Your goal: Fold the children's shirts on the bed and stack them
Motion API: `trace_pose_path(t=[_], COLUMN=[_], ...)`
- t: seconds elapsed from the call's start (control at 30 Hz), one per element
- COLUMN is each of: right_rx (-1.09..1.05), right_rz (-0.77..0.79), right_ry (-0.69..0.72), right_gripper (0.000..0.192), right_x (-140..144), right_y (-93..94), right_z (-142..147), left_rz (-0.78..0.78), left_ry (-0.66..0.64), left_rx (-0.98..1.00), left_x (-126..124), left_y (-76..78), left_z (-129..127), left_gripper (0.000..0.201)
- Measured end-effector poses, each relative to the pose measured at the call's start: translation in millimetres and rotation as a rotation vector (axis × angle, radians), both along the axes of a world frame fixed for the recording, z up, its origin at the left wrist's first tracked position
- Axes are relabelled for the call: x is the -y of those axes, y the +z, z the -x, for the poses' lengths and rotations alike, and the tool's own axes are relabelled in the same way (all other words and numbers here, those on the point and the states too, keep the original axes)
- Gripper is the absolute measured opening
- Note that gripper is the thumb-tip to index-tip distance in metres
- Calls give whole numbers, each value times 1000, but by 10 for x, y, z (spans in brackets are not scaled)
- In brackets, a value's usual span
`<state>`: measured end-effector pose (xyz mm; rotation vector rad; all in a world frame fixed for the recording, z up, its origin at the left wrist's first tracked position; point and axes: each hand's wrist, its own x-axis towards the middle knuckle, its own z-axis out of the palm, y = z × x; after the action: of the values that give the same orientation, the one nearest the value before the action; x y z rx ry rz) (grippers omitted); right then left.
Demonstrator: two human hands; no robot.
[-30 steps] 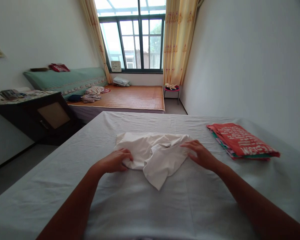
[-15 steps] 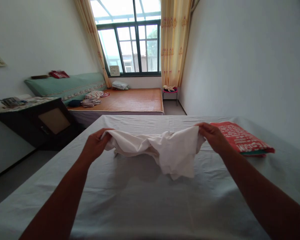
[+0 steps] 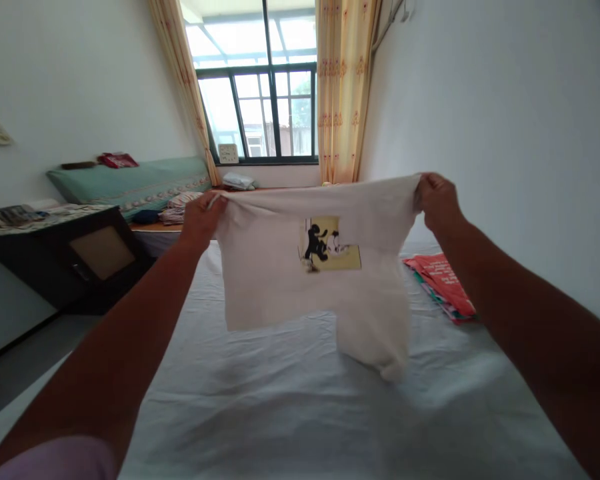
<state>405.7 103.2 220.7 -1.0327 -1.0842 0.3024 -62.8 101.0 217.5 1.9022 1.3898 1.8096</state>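
Observation:
A white T-shirt (image 3: 265,267) hangs stretched between my two hands, held up above the bed sheet. On its cloth a yellow print with black and white cartoon figures (image 3: 327,243) faces me, turned sideways. My left hand (image 3: 203,217) pinches one upper corner, fingers closed on the fabric. At the opposite corner my right hand (image 3: 437,200) grips the cloth, also closed. The lower right part droops further down than the left and is partly blurred. Beyond my right forearm lies a red folded garment stack (image 3: 443,283), partly covered by the arm.
Under the shirt spreads a pale grey-blue sheet (image 3: 230,407). A dark cabinet (image 3: 100,250) with papers on top stands at the left. Behind, a second bed holds folded clothes (image 3: 177,213) by a green headboard (image 3: 150,177). A white wall (image 3: 505,133) rises on the right.
Both hands have risen, pulling the bunched T-shirt up and spreading it so that the print shows. My view has tilted up slightly.

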Motion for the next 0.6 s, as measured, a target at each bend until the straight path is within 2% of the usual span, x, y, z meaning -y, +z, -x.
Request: trace_pose_path(t=[0.07, 0.1, 0.17, 0.23, 0.3, 0.37, 0.43, 0.5, 0.6], right_rx=[-23, -14, 21, 55, 78, 68, 52, 109, 279], right_rz=[-196, -261, -306, -261, -170, -119, -108, -111, -105], right_ry=[7, 32, 77, 95, 133, 149, 108, 72, 89], right_gripper=[10, 11, 14, 12, 10, 8, 9, 12, 18], right_x=[26, 99, 329, 607, 871, 1088, 1229, 1253, 1006], right_y=[315, 419, 466, 323, 115, -17, -9, 88, 155], right_z=[-80, -113, -148, -141, -119, -119, -165, -246, -349], left_rz=[-159, -212, -252, -211, -136, -73, -22, 40, 191], left_ry=[-3, -7, -47, -135, -209, -252, -268, -268, -243], left_rx=[55, 62, 73, 109, 140, 158, 192, 232, 250], left_x=[-27, 8, 137, 300, 462, 608, 718, 758, 630], left_y=[310, 418, 484, 362, 159, 5, -32, 9, 1], left_z=[-25, -20, 25, 105, 193, 257, 279, 261, 187], left_gripper=[40, 42, 45, 47, 46, 44, 43, 45, 46])
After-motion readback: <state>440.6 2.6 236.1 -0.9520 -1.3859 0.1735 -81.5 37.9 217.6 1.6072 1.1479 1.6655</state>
